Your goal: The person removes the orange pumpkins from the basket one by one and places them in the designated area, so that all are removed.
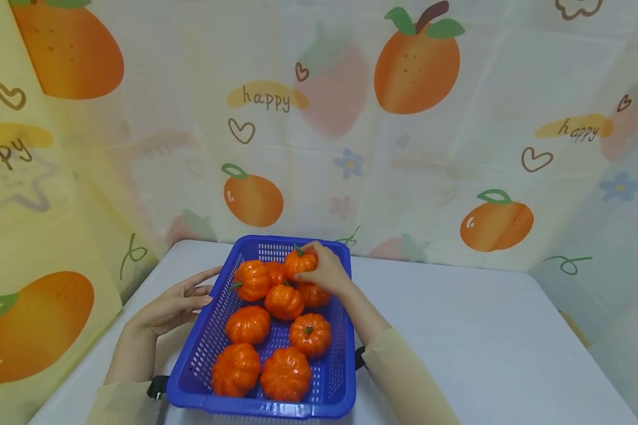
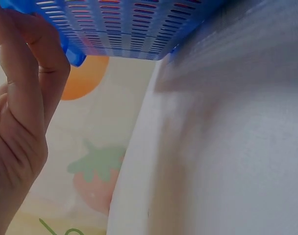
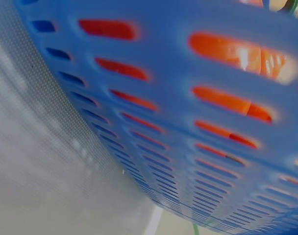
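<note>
A blue plastic basket (image 1: 185,378) with slotted walls holds several small orange pumpkins, among them a ribbed one (image 1: 310,335) with a green stem. At the basket's far end my right hand (image 1: 325,268) grips a pumpkin (image 1: 296,264), thumb and fingers about its side. Other pumpkins lie right below and beside that one. My left hand (image 1: 172,304) is at the outside of the left wall, its fingertips and thumb at the rim with the fingers loosely bent. In the right wrist view the basket wall (image 3: 163,63) hides the right hand; orange shows through its slots.
The basket stands on a white table (image 1: 457,342), which stretches away to the right. Behind the table hangs a fruit-patterned cloth (image 1: 308,159), with another yellowish part (image 1: 42,236) along the left side. Black bands show at both wrists.
</note>
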`<action>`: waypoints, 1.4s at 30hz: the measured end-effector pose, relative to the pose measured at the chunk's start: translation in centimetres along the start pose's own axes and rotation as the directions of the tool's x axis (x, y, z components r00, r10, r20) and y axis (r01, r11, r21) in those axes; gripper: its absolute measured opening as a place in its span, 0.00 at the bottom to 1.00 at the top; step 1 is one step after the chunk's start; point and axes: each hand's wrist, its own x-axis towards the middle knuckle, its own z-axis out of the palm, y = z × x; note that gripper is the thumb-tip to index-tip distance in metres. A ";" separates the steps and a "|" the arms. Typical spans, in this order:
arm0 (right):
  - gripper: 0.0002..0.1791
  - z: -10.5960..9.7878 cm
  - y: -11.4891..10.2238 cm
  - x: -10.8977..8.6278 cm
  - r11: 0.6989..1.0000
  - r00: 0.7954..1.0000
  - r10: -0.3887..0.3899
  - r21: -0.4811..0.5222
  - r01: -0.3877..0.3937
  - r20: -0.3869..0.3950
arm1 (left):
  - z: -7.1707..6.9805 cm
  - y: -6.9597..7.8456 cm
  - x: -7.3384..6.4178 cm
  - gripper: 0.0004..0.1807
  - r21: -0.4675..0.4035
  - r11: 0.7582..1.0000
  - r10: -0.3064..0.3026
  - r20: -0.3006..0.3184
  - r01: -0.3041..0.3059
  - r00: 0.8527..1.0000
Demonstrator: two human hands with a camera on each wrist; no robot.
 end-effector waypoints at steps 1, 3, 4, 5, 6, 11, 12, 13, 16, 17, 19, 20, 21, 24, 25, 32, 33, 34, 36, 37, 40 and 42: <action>0.31 -0.1 0.0 0.0 1.000 1.000 -0.002 0.001 0.002 -0.005 | 0.0 0.0 0.0 0.36 -0.001 1.000 0.002 0.003 -0.002 1.000; 0.32 -0.2 0.1 0.0 1.000 1.000 -0.012 0.005 0.012 -0.020 | 0.1 -0.1 0.1 0.36 -0.006 1.000 0.010 0.009 -0.010 1.000; 0.32 -0.3 0.1 0.0 1.000 0.999 -0.021 0.008 0.021 -0.030 | 0.1 -0.1 0.2 0.36 -0.008 1.000 0.013 0.011 -0.013 1.000; 0.33 -0.3 0.2 0.0 1.000 0.999 -0.026 0.014 0.026 -0.038 | 0.1 -0.1 0.2 0.36 -0.010 1.000 0.015 0.011 -0.014 1.000; 0.34 -0.4 0.2 0.0 0.999 0.998 -0.029 0.022 0.030 -0.047 | 0.1 0.0 0.2 0.36 -0.011 1.000 0.015 0.011 -0.015 1.000; 0.40 -0.7 0.4 -0.1 0.996 0.997 -0.009 0.090 0.016 -0.078 | 0.2 0.0 0.3 0.36 -0.022 1.000 0.017 0.018 -0.017 1.000; 0.41 -0.7 0.4 -0.1 0.995 0.997 0.004 0.103 0.005 -0.082 | 0.2 0.0 0.3 0.36 -0.026 0.999 0.019 0.022 -0.019 1.000; 0.42 -0.7 0.4 -0.1 0.993 0.996 0.017 0.118 -0.007 -0.084 | 0.3 -0.1 0.2 0.36 -0.027 0.999 0.021 0.022 -0.020 1.000; 0.45 -0.8 0.6 -0.1 0.986 0.994 0.052 0.161 -0.036 -0.095 | 0.4 -0.2 0.1 0.36 -0.032 0.999 0.019 0.018 -0.018 1.000; 0.45 -0.8 0.6 -0.1 0.984 0.993 0.060 0.175 -0.042 -0.100 | 0.4 -0.2 0.1 0.36 -0.033 0.999 0.021 0.019 -0.020 1.000; 0.45 -1.0 0.7 -0.1 0.979 0.992 0.067 0.197 -0.045 -0.107 | 0.4 -0.3 0.1 0.36 -0.029 0.999 0.017 0.014 -0.016 1.000; 0.45 -1.2 0.7 -0.1 0.979 0.992 0.067 0.201 -0.043 -0.110 | 0.3 -0.3 0.2 0.36 -0.028 0.999 0.016 0.017 -0.016 1.000; 0.45 -1.4 0.7 -0.1 0.977 0.991 0.068 0.207 -0.043 -0.114 | 0.3 -0.3 0.1 0.36 -0.027 1.000 0.017 0.020 -0.016 1.000; 0.45 -2.2 0.7 -0.3 0.973 0.989 0.070 0.229 -0.040 -0.127 | 0.1 -0.2 0.1 0.36 -0.019 1.000 0.019 0.031 -0.018 0.999; 0.45 -2.6 0.8 -0.3 0.971 0.988 0.073 0.237 -0.039 -0.136 | 0.1 -0.2 0.1 0.36 -0.015 1.000 0.019 0.034 -0.019 0.999; 0.45 -5.4 3.0 -0.1 0.949 0.970 0.117 0.312 -0.046 -0.213 | -0.2 -0.1 0.3 0.36 0.001 1.000 0.010 0.033 -0.010 0.999; 0.45 -5.8 3.4 -0.2 0.948 0.967 0.127 0.315 -0.053 -0.221 | -0.1 -0.1 0.2 0.36 0.000 1.000 0.009 0.033 -0.009 0.999; 0.45 -6.2 3.8 -0.2 0.945 0.963 0.140 0.321 -0.060 -0.231 | -0.1 -0.1 0.2 0.36 0.000 1.000 0.009 0.032 -0.009 0.999; 0.45 -7.1 4.5 -0.3 0.941 0.955 0.164 0.329 -0.076 -0.246 | 0.0 -0.1 0.1 0.36 -0.005 1.000 0.010 0.031 -0.010 0.999; 0.45 -7.5 4.7 -0.4 0.939 0.952 0.174 0.334 -0.083 -0.253 | 0.1 -0.1 0.1 0.36 -0.008 1.000 0.012 0.031 -0.012 0.999; 0.45 -8.6 5.7 -0.6 0.933 0.940 0.211 0.344 -0.110 -0.270 | 0.2 -0.1 0.0 0.36 -0.012 1.000 0.020 0.029 -0.020 0.999; 0.44 -9.2 6.3 -0.7 0.924 0.933 0.231 0.361 -0.122 -0.275 | 0.2 -0.1 0.0 0.36 -0.016 1.000 0.026 0.031 -0.026 0.999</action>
